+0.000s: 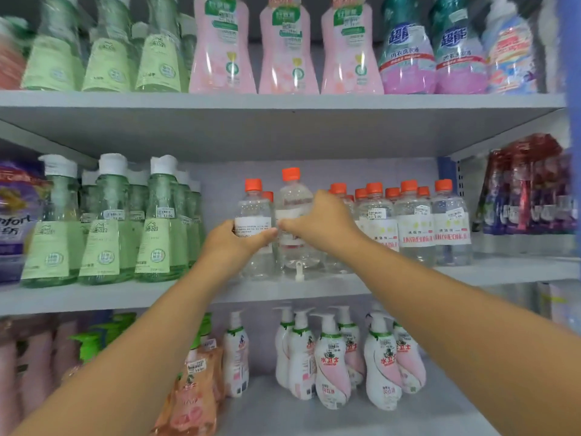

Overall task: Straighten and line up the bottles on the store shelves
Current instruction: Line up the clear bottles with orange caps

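- The left hand (234, 239) grasps a clear orange-capped bottle (253, 212) on the middle shelf (471, 272).
- At its 3 o'clock, the right hand (317, 220) grips a taller bottle (294, 199).

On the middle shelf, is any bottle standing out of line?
Yes. The clear orange-capped bottle in the right hand stands higher than its row. The neighbouring bottle, in the left hand, shows its small-print label.

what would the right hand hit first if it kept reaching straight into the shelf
The right hand already grips a clear orange-capped bottle. Pushed further in, that bottle would probably meet the grey back wall first; nothing shows behind it, though depth is unclear.
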The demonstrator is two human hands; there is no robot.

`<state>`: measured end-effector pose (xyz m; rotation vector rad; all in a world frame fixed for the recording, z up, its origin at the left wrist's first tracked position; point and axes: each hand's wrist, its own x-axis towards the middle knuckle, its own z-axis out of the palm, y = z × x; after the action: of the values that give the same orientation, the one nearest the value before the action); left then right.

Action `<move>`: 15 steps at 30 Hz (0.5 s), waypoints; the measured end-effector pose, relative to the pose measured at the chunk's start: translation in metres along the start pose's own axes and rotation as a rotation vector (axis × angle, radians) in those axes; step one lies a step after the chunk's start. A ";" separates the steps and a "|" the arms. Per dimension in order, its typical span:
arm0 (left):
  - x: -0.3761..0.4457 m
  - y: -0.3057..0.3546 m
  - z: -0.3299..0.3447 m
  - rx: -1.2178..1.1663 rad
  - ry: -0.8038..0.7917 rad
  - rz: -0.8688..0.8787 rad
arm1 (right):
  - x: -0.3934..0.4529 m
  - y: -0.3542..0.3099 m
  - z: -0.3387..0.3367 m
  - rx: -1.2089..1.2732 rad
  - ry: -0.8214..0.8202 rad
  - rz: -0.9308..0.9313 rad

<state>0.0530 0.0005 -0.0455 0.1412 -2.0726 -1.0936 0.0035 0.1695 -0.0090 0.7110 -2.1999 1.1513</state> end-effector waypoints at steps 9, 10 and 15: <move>0.012 -0.010 -0.002 -0.002 -0.143 0.002 | 0.013 -0.016 0.002 -0.451 -0.004 -0.072; 0.013 -0.009 -0.002 0.006 -0.167 0.008 | 0.017 -0.020 -0.002 -0.516 0.055 -0.124; 0.014 -0.006 0.003 -0.005 -0.203 0.006 | 0.060 -0.029 -0.034 -0.509 -0.011 -0.216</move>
<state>0.0401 -0.0077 -0.0431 0.0220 -2.2481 -1.1500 -0.0116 0.1722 0.0641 0.7036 -2.2255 0.4498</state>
